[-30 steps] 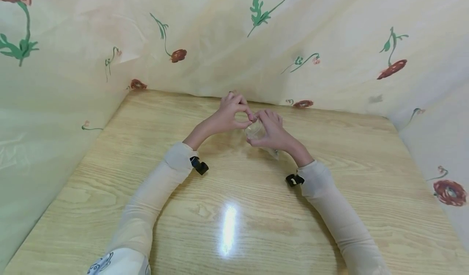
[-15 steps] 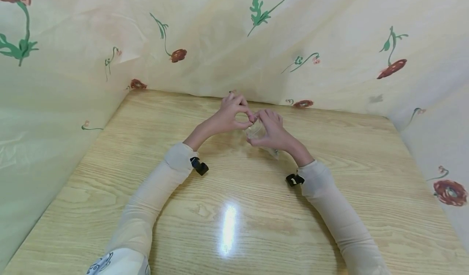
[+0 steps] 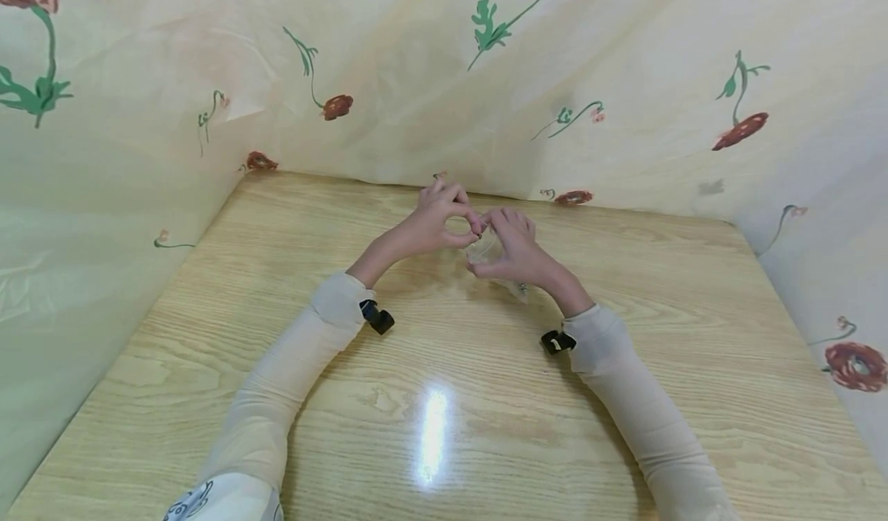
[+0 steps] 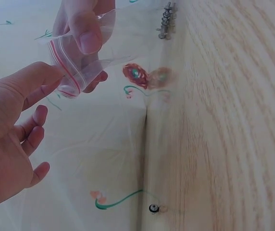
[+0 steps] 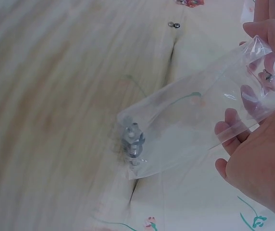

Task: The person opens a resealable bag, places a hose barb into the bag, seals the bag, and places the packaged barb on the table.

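A clear zip bag (image 5: 185,115) with a red stripe along its mouth hangs from my right hand (image 3: 516,251), whose thumb and fingers grip it near the opening. Several metal screws or nuts (image 5: 134,142) lie bunched in its bottom corner. My left hand (image 3: 430,220) is at the bag's mouth, thumb and index finger bent into a ring with tips together. Between those tips I see a small metal piece (image 3: 479,236), too small to tell its kind. In the left wrist view the index finger reaches the striped edge (image 4: 65,70), the other fingers loosely bent.
A small metal ring-like part (image 4: 154,208) lies on the wooden table (image 3: 486,428) near its back edge. Flower-print sheeting (image 3: 416,66) rises behind the table and at both sides. Black straps (image 3: 377,317) sit at both wrists.
Both hands and the bag stay almost in place. The small piece at my left fingertips sits slightly lower and shows a little more than before.
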Demonstrator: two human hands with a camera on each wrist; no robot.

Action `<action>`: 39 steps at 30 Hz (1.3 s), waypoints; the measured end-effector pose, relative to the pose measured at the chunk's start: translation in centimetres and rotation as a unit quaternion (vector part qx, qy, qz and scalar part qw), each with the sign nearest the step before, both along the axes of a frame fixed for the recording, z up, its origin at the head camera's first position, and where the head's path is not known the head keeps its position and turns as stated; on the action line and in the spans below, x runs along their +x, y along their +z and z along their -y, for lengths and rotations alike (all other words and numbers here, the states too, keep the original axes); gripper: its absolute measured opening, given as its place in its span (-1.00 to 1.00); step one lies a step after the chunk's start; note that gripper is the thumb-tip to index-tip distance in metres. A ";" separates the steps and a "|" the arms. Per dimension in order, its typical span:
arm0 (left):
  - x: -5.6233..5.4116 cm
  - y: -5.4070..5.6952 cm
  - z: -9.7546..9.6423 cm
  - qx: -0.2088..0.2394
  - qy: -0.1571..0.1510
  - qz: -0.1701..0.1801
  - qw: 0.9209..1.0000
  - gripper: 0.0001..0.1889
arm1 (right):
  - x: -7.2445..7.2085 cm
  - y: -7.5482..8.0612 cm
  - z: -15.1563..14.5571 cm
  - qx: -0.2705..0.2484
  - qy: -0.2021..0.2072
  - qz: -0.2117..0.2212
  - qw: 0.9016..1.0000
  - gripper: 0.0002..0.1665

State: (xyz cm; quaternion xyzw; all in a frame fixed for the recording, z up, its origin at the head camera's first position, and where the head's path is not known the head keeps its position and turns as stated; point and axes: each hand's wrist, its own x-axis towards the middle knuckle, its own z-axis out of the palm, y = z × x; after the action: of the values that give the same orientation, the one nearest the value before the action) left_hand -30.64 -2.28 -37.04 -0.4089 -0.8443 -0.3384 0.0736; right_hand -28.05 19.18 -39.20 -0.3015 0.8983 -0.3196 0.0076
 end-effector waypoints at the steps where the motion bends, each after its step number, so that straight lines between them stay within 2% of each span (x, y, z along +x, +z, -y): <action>1: 0.0 0.0 0.0 0.000 0.001 0.000 1.000 -0.94 | 0.0 0.0 0.0 -0.001 0.001 0.001 1.000 -0.34; 14: 0.0 -0.1 0.3 0.005 0.005 -0.013 1.000 -0.93 | 0.1 0.1 0.0 0.003 -0.003 0.000 1.000 -0.33; 24: 0.2 0.3 0.8 0.000 0.013 0.006 1.000 -0.92 | 0.3 0.2 0.1 0.002 -0.010 0.005 1.000 -0.34; 39: 0.0 0.3 1.3 0.009 0.019 0.001 1.000 -0.93 | 0.3 0.3 -0.1 0.001 -0.012 0.006 1.000 -0.29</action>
State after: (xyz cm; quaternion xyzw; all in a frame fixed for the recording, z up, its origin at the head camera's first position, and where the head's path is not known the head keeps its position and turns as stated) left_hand -30.60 -3.61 -36.75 -0.3921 -0.8489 -0.3449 0.0823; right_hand -27.79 19.25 -38.94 -0.2888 0.9021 -0.3205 0.0097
